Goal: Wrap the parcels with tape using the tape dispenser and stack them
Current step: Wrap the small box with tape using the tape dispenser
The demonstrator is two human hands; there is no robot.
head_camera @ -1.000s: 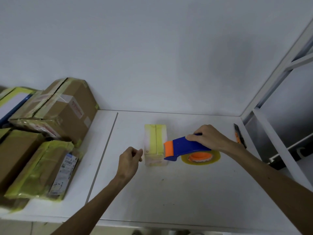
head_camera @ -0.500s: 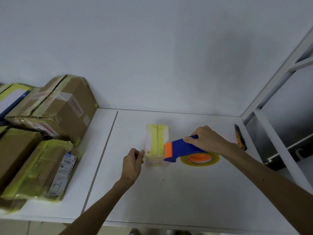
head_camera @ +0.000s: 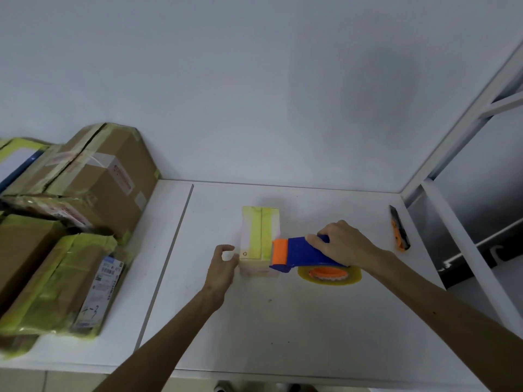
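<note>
A small parcel (head_camera: 259,236) with yellow tape along its top sits near the middle of the white tabletop (head_camera: 283,321). The right hand (head_camera: 343,244) has its grip closed round the handle of a blue tape dispenser (head_camera: 300,253), whose orange head lies over the parcel's near right corner and hides it. The yellow roll of tape (head_camera: 331,275) lies flat on the tabletop, half covered by the dispenser body. The left hand (head_camera: 222,267) is at the parcel's near left corner with its fingers curled; whether its grip holds anything cannot be told. A pile of taped boxes (head_camera: 99,179) stands well apart on the left. An orange and black knife (head_camera: 399,232) lies near the right edge, beside a white shelf frame (head_camera: 441,205).
</note>
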